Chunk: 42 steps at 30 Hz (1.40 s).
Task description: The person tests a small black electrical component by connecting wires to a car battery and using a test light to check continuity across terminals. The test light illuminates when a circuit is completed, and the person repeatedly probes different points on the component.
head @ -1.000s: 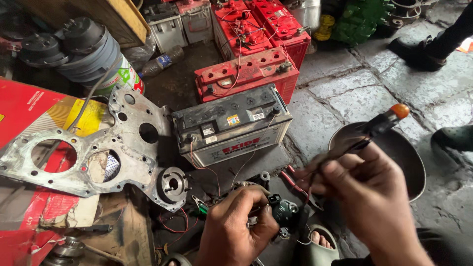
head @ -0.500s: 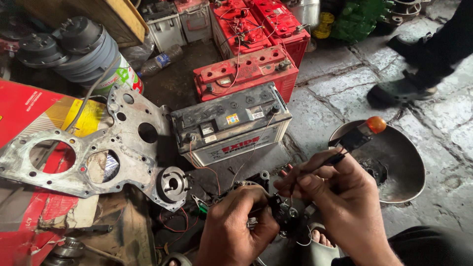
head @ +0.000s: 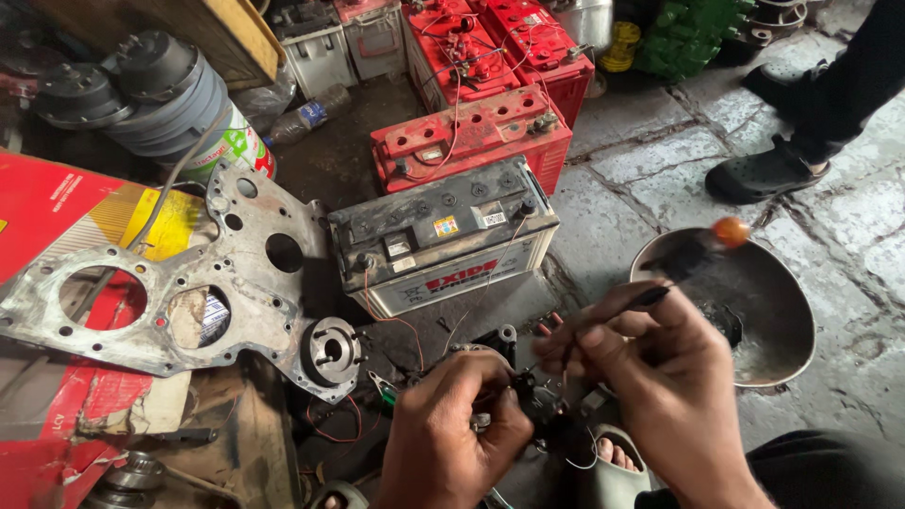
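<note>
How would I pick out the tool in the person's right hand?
Start at the grey car battery mid-floor, then look right to the round dark metal bowl. Across its rim slants a thin dark screwdriver-like tool, pinched in the right hand. Its small orange end knob sets it apart from everything nearby.

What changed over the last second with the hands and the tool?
The right hand has swung its orange-tipped tool down and in, its point now close to the small dark part under the left hand. A passer-by's shoe has come into view at upper right. The grey battery, metal plate and bowl stayed put.
</note>
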Tool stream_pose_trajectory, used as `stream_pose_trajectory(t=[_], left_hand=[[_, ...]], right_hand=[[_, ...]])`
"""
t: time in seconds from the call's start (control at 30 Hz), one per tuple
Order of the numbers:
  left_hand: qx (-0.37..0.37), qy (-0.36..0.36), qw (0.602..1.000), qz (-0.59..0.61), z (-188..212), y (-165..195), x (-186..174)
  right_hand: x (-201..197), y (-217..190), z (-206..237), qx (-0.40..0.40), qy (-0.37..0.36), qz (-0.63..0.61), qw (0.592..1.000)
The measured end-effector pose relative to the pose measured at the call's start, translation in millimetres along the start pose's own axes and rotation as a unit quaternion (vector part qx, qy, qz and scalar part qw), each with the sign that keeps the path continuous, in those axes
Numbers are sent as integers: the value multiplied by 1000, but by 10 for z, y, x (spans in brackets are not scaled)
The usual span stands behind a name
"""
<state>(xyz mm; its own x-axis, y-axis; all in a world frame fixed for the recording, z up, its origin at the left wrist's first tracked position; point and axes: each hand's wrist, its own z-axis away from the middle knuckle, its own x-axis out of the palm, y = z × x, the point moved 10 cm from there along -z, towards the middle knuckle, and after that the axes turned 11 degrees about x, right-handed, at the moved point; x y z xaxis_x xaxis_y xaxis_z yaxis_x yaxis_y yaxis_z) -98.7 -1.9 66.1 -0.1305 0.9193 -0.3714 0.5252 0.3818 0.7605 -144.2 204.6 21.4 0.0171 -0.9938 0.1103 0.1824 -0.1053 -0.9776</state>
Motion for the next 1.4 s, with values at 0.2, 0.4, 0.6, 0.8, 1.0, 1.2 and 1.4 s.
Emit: stream_pose_trajectory(t=[0.2,0.4,0.6,0.8,1.0,1.2,1.4], left_hand=[[-8,80,995,-61,-19,-56,-218],[36,104,987,-115,-27,49,-410],[12,139,984,-110,-52,42,-540],[17,149,976,-160,-39,69,-581],[28,144,975,-167,-31,110,-541],[38,142,973,-177,-28,141,-547],[42,146,971,-186,-34,151,-549]], right_hand=[[249,-703,381,-137,30,-5,990],[456,-1070,346,-208,-117,74,968],[-227,-338,648,-239,146,16,960],[272,-292,587,-212,-118,-42,969],[505,104,629,-145,-301,-62,940],[508,101,705,-210,-271,-43,939],[490,180,685,-184,-230,-189,937]])
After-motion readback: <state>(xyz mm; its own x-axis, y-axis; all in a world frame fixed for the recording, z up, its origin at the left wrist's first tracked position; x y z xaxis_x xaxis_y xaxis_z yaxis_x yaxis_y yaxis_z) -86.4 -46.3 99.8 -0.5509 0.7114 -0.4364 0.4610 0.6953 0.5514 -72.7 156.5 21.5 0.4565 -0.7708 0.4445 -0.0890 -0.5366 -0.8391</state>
